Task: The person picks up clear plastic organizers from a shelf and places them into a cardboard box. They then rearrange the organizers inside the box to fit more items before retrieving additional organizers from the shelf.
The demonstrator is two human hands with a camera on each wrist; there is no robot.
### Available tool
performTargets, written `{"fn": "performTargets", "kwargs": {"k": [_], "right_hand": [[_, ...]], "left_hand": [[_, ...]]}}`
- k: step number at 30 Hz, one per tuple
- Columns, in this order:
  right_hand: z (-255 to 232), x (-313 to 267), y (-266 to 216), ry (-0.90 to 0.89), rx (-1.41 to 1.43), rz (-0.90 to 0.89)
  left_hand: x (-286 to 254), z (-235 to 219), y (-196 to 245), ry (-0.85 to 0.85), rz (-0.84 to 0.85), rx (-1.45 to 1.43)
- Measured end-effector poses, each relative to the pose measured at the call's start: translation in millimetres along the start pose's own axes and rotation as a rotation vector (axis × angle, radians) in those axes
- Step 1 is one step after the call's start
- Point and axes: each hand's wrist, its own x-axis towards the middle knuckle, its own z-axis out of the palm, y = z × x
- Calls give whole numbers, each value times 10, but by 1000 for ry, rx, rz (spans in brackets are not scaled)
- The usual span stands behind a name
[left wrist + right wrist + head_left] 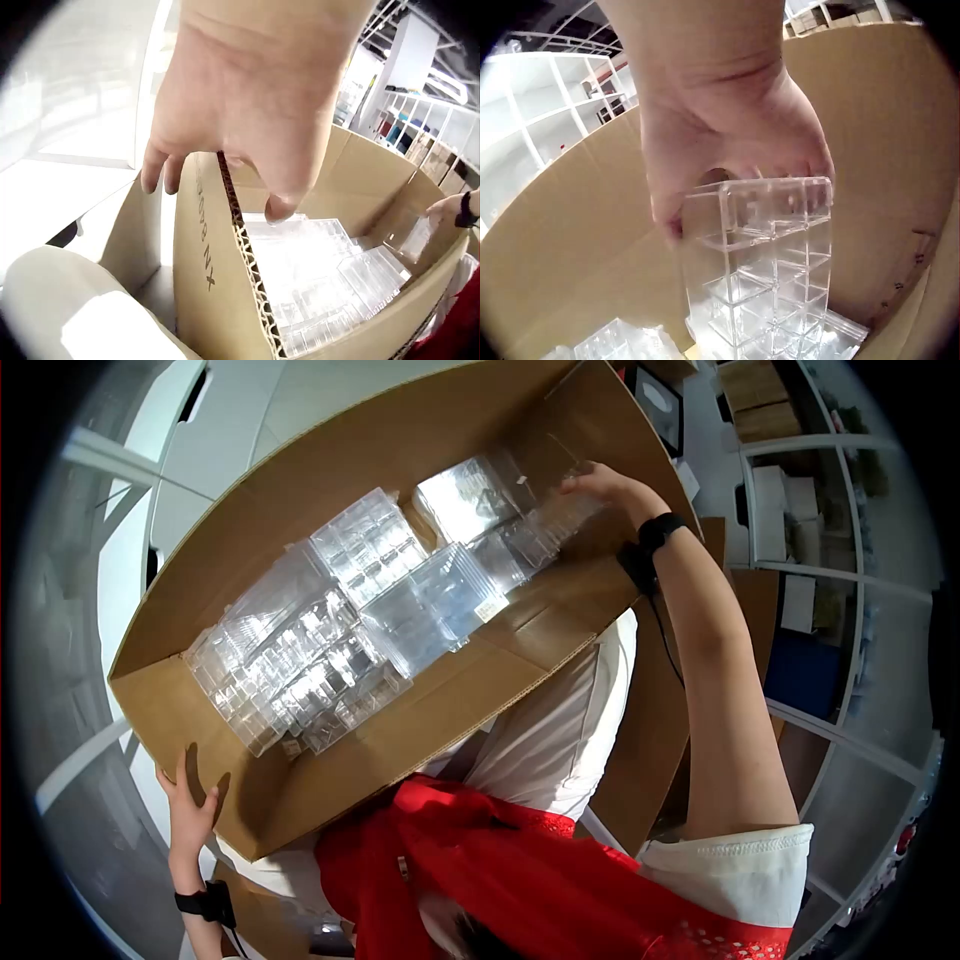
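Note:
A large cardboard box (440, 710) holds several clear plastic organizers (370, 545). Inside its far right end, my right hand (605, 485) grips a clear compartment organizer (776, 255). The right wrist view shows this organizer upright, its rows of square cells facing the camera, the thumb at one side and the fingers behind its top edge. My left hand (190, 810) holds the rim at the box's near left end. In the left wrist view, the left thumb (281, 208) lies inside the wall and two fingers hang outside; the other fingers are hidden.
Clear lidded cases (430, 605) lie beside the organizers in the box. White shelves (850, 575) with boxes line the right side. A black-framed item (658, 408) stands beyond the box's far right corner. White-clothed legs (545, 730) are close against the near wall.

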Motion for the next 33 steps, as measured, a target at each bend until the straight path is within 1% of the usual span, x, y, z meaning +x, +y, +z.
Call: {"fn": "performTargets", "kwargs": {"k": [3, 4, 6, 7, 9, 11, 13, 14, 15, 18, 20, 21, 22, 23, 24, 25, 26, 27, 29, 30, 31, 32, 33], "right_hand": [[-41, 71, 181, -67, 176, -87], [-76, -48, 119, -128, 260, -160], [-169, -210, 21, -116, 223, -330], [-214, -306, -44, -111, 200, -416], [-217, -658, -339, -175, 288, -545], [-176, -842, -546, -225, 324, -672], [-132, -911, -687, -261, 300, -796], [-94, -922, -753, -315, 321, -825], [-54, -978, -816, -368, 348, -816], [46, -959, -837, -293, 332, -749], [105, -961, -826, -265, 349, -718], [119, -980, -836, -292, 340, -760], [125, -1007, -862, -320, 329, -804], [140, -1027, -894, -348, 318, -851], [181, -1037, -926, -370, 319, -849], [203, -1026, -953, -345, 298, -832], [232, -1015, -973, -319, 277, -814], [264, -1013, -978, -292, 257, -791], [325, -1010, -976, -350, 395, -756], [368, -1007, -992, -372, 436, -723], [402, -1014, -1016, -396, 475, -690], [419, -1043, -1049, -383, 405, -670], [447, -1049, -1065, -379, 395, -632]], "left_hand": [[47, 15, -89, -18, -67, 147], [63, -103, 177, -89, -156, 335], [252, -463, 904, -168, -107, 382], [400, -568, 1244, -208, -85, 401], [732, -639, 1775, -96, 245, 62], [1238, -395, 2121, -179, 334, -577], [1677, -104, 2461, -515, 31, -1313], [1786, 38, 2597, -693, 26, -1567], [1848, 161, 2710, -879, 22, -1817], [1862, 427, 2883, -593, -24, -2013], [1862, 471, 2899, -555, -60, -1916], [1861, 488, 2902, -536, -78, -1867], [1863, 499, 2908, -519, -191, -1767], [1845, 489, 2902, -613, -226, -1851], [1826, 471, 2900, -709, -261, -1933], [1803, 455, 2915, -808, -300, -2011], [1749, 463, 2949, -676, -294, -2056], [1730, 475, 2935, -560, -253, -2098], [1738, 529, 2915, -330, -164, -2175], [1764, 515, 2869, -326, -136, -2155], [1766, 490, 2863, -264, -84, -2102], [1767, 457, 2858, -202, -33, -2048], [1758, 420, 2862, -139, 17, -1992]]}}
